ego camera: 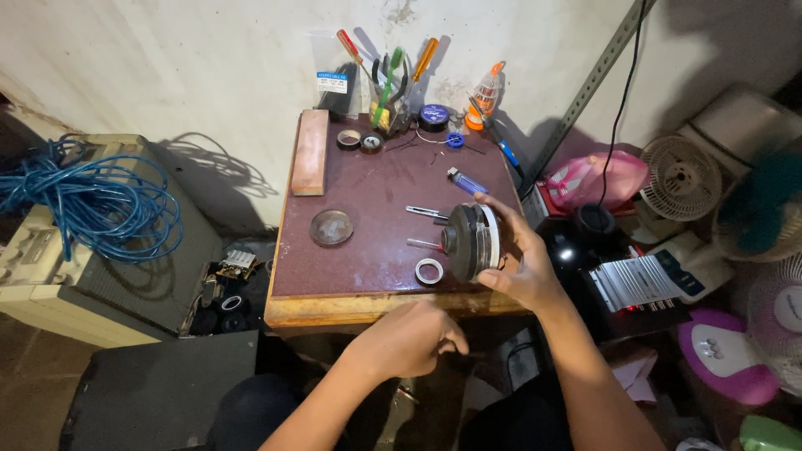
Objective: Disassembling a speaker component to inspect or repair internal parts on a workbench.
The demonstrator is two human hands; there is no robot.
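My right hand [522, 263] grips a round black speaker unit [469, 242] with a pale rim, held on its side over the right part of a small maroon-topped table [368, 192]. My left hand [411, 338] hovers below the table's front edge with fingers loosely curled and nothing in it. A white tape ring [428, 271] lies just left of the speaker. Close behind it lie tweezers [424, 212] and a thin tool [422, 244].
A round grey dish [332, 227], a wooden block [310, 152], a blue lighter [465, 180], tape rolls and a cup of screwdrivers [388, 104] stand on the table. A blue cable coil [92, 205] lies left. Fans [681, 179] and a silver amplifier [643, 280] crowd the right.
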